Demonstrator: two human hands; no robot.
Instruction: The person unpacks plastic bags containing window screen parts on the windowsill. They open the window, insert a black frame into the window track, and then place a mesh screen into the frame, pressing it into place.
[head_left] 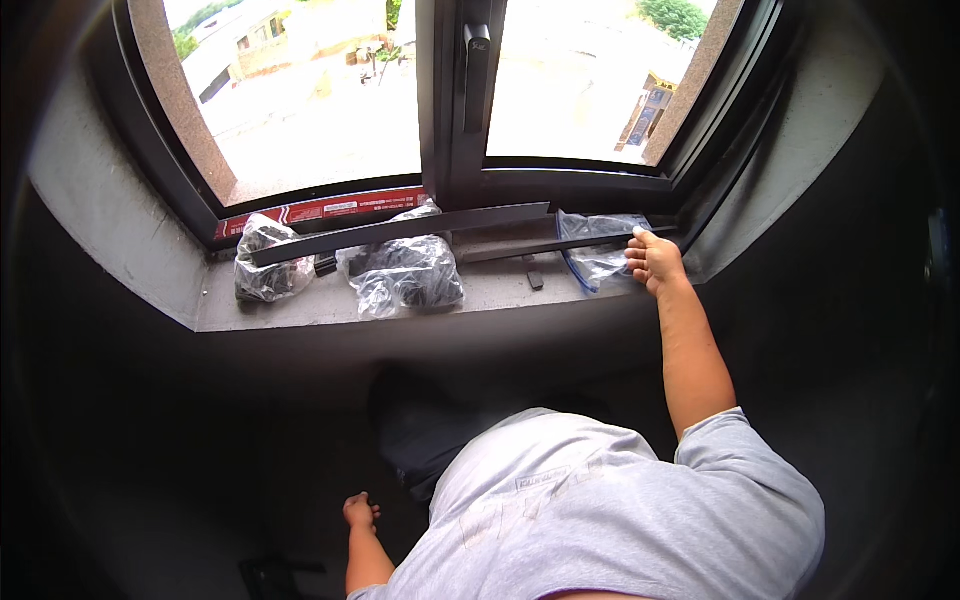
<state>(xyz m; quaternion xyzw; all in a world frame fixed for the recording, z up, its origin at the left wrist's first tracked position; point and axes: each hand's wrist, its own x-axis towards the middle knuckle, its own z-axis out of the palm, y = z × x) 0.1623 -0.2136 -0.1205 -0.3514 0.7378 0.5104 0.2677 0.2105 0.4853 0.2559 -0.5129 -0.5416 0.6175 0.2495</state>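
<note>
My right hand (655, 264) reaches over the right part of the window sill, its fingers curled. It is at the edge of a clear zip bag (600, 262) with a blue seal, beside the end of a thin dark strip (560, 245) that lies across the bag. What its fingers hold, if anything, cannot be made out. Down low on the left, my left hand (362, 511) hangs away from the sill with its fingers closed. A small dark spot shows at those fingers, too small to name. A small black block (535, 280) rests left of the bag.
Two clear plastic bags of dark parts, one at the left (270, 262) and one mid-sill (405, 280), sit under a long dark profile (400, 232). Behind runs a red printed strip (350, 204) along the dark window frame (455, 190). A black handle (477, 75) projects from it.
</note>
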